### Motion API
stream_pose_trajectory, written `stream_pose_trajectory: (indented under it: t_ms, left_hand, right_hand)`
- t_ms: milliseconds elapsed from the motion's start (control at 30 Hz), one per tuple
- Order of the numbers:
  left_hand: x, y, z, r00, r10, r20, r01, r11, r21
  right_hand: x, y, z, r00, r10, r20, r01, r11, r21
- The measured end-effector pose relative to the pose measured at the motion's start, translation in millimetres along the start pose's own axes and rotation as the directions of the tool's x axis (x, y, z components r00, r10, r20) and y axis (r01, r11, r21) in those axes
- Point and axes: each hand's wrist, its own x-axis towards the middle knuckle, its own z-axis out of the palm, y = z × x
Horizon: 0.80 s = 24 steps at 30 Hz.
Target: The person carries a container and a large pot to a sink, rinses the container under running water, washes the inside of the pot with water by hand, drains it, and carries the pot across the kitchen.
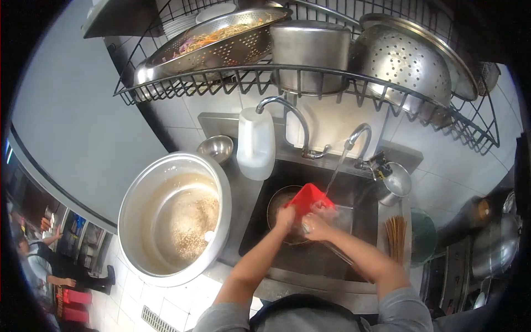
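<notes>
Over the sink [265, 260], my left hand [285, 217] grips the near left edge of a red plastic container [307, 198], which is tilted. My right hand [317, 226] is closed at the container's near right side. Something small and pale shows at its fingers, too blurred to name. Water runs from the right faucet [359, 130] onto the container and my right hand. Below, partly hidden by the container and my hands, a round pan [275, 206] lies in the sink.
A large pot [128, 221] with grain-like residue stands left of the sink, near a white plastic jug [255, 144] and a small metal bowl [215, 148]. Thin sticks [395, 235] and a metal pitcher [395, 182] stand right. Overhead, a wire rack [243, 74] holds colanders. Another person [47, 263] is far left.
</notes>
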Motion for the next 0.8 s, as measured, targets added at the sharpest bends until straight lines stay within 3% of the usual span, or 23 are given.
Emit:
stream_pose_trajectory:
  t_ms: [33,133,167,267,300,333,367,400,467,533,567,667,700,733,767,800]
  left_hand:
    - [1,3,-8,0.998,-0.019,0.053,0.020,1.000,-0.023]
    - [-10,23,-14,0.996,-0.048,0.078,0.053,0.996,-0.070]
    - [-5,21,-15,0.996,-0.056,0.067,0.061,0.995,-0.074]
    - [11,-2,-5,0.991,0.109,0.072,-0.092,0.974,-0.208]
    - [23,-27,12,0.957,0.275,0.091,-0.224,0.901,-0.372]
    - [5,-33,27,0.948,0.317,0.001,-0.285,0.853,-0.438]
    - [-17,-19,25,0.970,0.238,0.045,-0.185,0.848,-0.496]
    - [-32,-8,22,0.983,0.158,0.096,-0.081,0.834,-0.546]
    - [-17,-9,19,0.970,0.220,0.103,-0.142,0.858,-0.493]
    - [-10,-16,13,0.961,0.248,0.122,-0.167,0.872,-0.460]
    - [-15,-10,9,0.957,0.254,0.138,-0.167,0.875,-0.454]
    - [-1,-19,4,0.925,0.316,0.210,-0.220,0.898,-0.382]
    - [2,-15,5,0.909,0.364,0.203,-0.286,0.899,-0.332]
    - [4,-11,6,0.888,0.415,0.198,-0.355,0.893,-0.278]
    - [2,-9,4,0.882,0.415,0.223,-0.332,0.884,-0.330]
    - [3,-10,14,0.942,0.322,0.094,-0.258,0.876,-0.408]
  right_hand:
    - [-7,1,-11,0.992,-0.096,0.086,0.110,0.979,-0.174]
    - [-7,14,-13,0.983,-0.147,0.112,0.171,0.952,-0.254]
    - [-5,9,-13,0.990,-0.018,0.137,0.058,0.955,-0.291]
    - [7,5,-20,0.990,-0.053,0.132,0.074,0.985,-0.156]
    - [11,11,-12,0.990,-0.013,0.138,0.038,0.983,-0.177]
    - [17,23,1,0.989,0.027,0.143,0.002,0.980,-0.200]
    - [20,30,9,0.987,0.069,0.146,-0.036,0.975,-0.221]
    - [19,11,-3,0.986,0.085,0.143,-0.069,0.992,-0.109]
    - [19,-19,-37,0.984,0.111,0.138,-0.127,0.986,0.110]
    - [19,-10,-43,0.987,0.007,-0.160,0.004,0.998,0.069]
    - [23,-10,-57,0.904,0.388,0.180,-0.425,0.768,0.479]
    - [18,11,-48,0.929,0.367,-0.049,-0.367,0.930,0.007]
    - [21,14,-36,0.978,0.207,0.027,-0.196,0.955,-0.221]
    - [13,12,-22,0.968,0.249,0.028,-0.231,0.930,-0.286]
    - [14,13,-17,0.982,0.171,0.074,-0.162,0.980,-0.112]
    - [19,19,-12,0.991,0.074,0.115,-0.082,0.994,0.069]
